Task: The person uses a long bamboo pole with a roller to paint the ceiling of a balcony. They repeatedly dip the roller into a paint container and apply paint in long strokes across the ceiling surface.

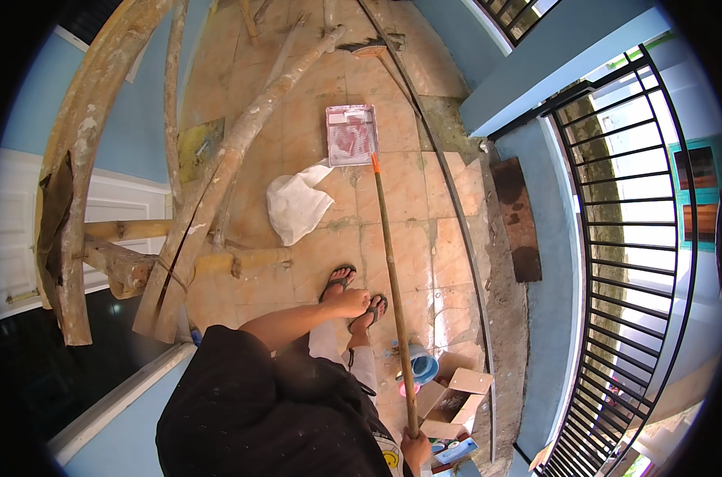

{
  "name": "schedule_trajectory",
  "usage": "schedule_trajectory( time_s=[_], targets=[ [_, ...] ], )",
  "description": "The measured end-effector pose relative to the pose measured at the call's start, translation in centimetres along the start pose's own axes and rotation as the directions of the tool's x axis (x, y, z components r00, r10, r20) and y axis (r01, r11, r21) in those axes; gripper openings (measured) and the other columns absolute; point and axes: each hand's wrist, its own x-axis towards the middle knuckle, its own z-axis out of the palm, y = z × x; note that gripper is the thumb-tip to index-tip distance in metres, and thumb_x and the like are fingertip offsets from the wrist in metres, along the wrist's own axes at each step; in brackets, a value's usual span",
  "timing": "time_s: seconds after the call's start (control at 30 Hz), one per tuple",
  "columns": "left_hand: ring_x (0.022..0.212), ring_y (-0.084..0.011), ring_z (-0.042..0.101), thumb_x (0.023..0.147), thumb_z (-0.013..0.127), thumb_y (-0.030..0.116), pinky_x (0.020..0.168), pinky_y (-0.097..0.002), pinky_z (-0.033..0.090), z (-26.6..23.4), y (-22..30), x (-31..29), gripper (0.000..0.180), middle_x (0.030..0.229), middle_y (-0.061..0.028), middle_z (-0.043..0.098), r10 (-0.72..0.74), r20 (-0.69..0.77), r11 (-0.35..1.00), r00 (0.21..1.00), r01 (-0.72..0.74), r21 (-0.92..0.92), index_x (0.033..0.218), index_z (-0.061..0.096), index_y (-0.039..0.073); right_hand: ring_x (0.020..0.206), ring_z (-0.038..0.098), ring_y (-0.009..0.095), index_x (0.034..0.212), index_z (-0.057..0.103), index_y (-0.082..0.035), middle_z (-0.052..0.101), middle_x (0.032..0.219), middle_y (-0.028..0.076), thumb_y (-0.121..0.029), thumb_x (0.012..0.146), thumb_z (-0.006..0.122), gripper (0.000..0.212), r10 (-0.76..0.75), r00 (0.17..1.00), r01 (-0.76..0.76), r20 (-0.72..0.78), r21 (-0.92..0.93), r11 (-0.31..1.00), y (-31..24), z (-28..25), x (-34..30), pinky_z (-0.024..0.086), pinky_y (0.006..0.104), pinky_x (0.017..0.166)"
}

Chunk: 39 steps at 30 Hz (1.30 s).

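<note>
My right hand (415, 449) is wrapped round the lower end of a long wooden pole (391, 266). The pole reaches forward and ends in an orange tip beside a paint tray (329, 137) smeared with pinkish-red and white. My left hand (350, 302) is closed in a fist above my sandalled feet, with nothing seen in it. A crumpled white cloth or bag (297, 203) lies on the floor left of the tray. Near my right hand stand a blue bucket (424, 367) and an open cardboard box (470, 380).
Scaffolding of rough wooden poles (241, 139) rises on the left. A broom (369, 49) lies at the far end of the tiled floor. A long dark strip (448, 183) crosses the floor lengthwise. On the right are a rusty brown board (516, 219) and a black metal railing (587, 246).
</note>
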Motion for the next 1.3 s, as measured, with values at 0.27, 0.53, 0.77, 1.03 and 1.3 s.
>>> schedule_trajectory(
  time_s=[0.27, 0.53, 0.77, 1.03, 1.3],
  targets=[
    [0.051, -0.0202, 0.063, 0.1, 0.058, 0.045, 0.041, -0.0357, 0.05, 4.6, 3.9, 5.2, 0.044, 0.073, -0.0081, 0.064, -0.385, 0.34, 0.561, 0.858, 0.51, -0.652, 0.091, 0.064, 0.003, 0.074, 0.07, 0.042, 0.102, 0.074, -0.004, 0.072, 0.083, 0.022, -0.054, 0.093, 0.064, 0.052, -0.181, 0.979, 0.195, 0.094, -0.171, 0.966, 1.9, -1.6, -1.7, 0.054, 0.052, 0.064],
    [0.062, -0.0276, 0.068, 0.096, 0.07, 0.024, 0.055, -0.0441, 0.062, 5.2, 7.2, 7.2, 0.034, 0.081, -0.0128, 0.063, -0.444, 0.39, 0.332, 0.807, 0.553, -0.764, 0.111, 0.053, -0.001, 0.077, 0.07, 0.045, 0.105, 0.073, -0.003, 0.071, 0.082, 0.026, -0.055, 0.095, 0.06, 0.054, -0.081, 0.994, 0.089, 0.075, -0.102, 0.991, 3.6, 0.0, -2.0, 0.054, 0.0544, 0.065],
    [0.07, -0.0353, 0.07, 0.098, 0.059, 0.009, 0.058, -0.0494, 0.062, 8.3, 9.9, 7.2, 0.018, 0.083, -0.0167, 0.062, -0.508, 0.355, 0.136, 0.785, 0.48, -0.867, 0.108, 0.051, -0.004, 0.064, 0.064, 0.033, 0.096, 0.07, 0.0, 0.069, 0.076, 0.018, -0.055, 0.096, 0.059, 0.056, -0.146, 0.94, -0.01, 0.31, 0.451, 0.892, 10.6, 8.6, 4.2, 0.049, 0.0501, 0.057],
    [0.086, -0.0241, 0.069, 0.09, 0.071, 0.014, 0.067, -0.0337, 0.056, 5.0, 20.2, 4.6, 0.035, 0.103, -0.0101, 0.071, -0.199, -0.21, 0.864, 0.957, 0.07, -0.499, 0.122, 0.063, 0.002, 0.065, 0.064, 0.031, 0.096, 0.072, -0.002, 0.068, 0.076, 0.017, -0.047, 0.098, 0.063, 0.045, -0.418, 0.908, 0.399, 0.02, 0.257, 0.88, -1.9, 4.8, 20.1, 0.049, 0.0467, 0.056],
    [0.067, -0.0179, 0.067, 0.104, 0.062, 0.032, 0.063, -0.0315, 0.054, -29.3, 38.8, 9.7, 0.034, 0.084, -0.0094, 0.067, 0.287, -0.724, 0.55, 0.628, -0.726, -0.412, 0.117, 0.049, 0.003, 0.072, 0.068, 0.036, 0.102, 0.076, -0.006, 0.07, 0.082, 0.023, -0.044, 0.099, 0.062, 0.041, -0.549, 0.834, 0.533, -0.059, 0.346, 0.772, -6.6, -0.1, 23.1, 0.051, 0.0471, 0.059]
  ],
)
